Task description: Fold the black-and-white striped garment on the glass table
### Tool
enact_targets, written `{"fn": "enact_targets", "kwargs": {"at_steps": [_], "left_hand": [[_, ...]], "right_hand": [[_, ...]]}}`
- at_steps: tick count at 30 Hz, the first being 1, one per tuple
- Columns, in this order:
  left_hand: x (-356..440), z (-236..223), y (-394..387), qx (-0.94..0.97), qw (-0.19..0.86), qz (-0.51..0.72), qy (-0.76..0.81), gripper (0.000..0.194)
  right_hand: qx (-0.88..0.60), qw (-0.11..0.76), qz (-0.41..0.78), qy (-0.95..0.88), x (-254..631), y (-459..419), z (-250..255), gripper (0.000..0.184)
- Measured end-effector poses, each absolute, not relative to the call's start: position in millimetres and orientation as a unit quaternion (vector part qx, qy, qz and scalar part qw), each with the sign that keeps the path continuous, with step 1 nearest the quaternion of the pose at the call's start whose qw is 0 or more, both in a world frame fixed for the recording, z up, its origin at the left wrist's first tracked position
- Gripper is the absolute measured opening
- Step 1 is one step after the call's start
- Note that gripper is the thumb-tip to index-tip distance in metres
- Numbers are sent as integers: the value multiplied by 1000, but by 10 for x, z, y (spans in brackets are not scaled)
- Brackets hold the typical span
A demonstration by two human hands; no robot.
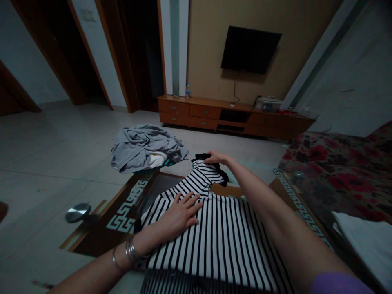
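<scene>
A black-and-white striped shirt (220,237) with black trim lies spread over a glass-topped table (122,216). My left hand (180,214) rests flat on the upper part of the shirt, fingers spread, with bangles on the wrist. At the far end of a striped sleeve, my right hand (217,157) pinches the black-trimmed edge; its fingertips are partly hidden. The sleeve points away from me, toward the far edge of the table. Dark striped cloth (196,281) shows below the shirt's near edge.
Beyond my left hand sits a heap of grey clothes (143,145), with white and green cloth beneath. White folded cloth (364,241) lies at right, near a flowered sofa (330,163). A wooden TV cabinet (205,116) stands along the far wall under a television (251,50).
</scene>
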State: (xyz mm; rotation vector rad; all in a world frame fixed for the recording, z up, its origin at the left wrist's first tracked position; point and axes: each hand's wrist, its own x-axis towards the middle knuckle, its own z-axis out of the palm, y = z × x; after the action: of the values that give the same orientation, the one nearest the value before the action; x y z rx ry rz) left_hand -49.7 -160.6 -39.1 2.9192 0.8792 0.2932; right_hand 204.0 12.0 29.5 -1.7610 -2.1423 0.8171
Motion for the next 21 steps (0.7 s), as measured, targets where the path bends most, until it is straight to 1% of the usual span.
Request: {"fn": "enact_targets", "kwargs": {"at_steps": [2,5,9,12,14,16,19,21], "left_hand": [[-507,-378,-1627,953,31,112,280,44],[-537,-377,-1658,962,30,139,231,36],[-566,-394,-1681,962,64,162,209,34],[-603,-383,-1689,960,82,160,215,36],[-656,-373,-1687,962,87,151,210,38],[-732,-377,-1671,962,90,150,210,40],[-840,-407,-1623,963,99,143,208,46],[-875,-424,-1591,962,108,143,206,49]], "right_hand": [[-573,178,290,-746,2090,50,368,26],[-535,261,228,-770,2100,-130,543,28],[-498,297,123,-806,1976,-540,813,21],[-456,310,51,-833,1807,-1090,893,23],[-406,286,9,-868,1678,-1580,820,24],[-333,214,0,-918,1561,-2108,651,24],[-228,105,21,-968,1476,-2793,360,18],[-206,85,56,-973,1508,-3080,254,14]]}}
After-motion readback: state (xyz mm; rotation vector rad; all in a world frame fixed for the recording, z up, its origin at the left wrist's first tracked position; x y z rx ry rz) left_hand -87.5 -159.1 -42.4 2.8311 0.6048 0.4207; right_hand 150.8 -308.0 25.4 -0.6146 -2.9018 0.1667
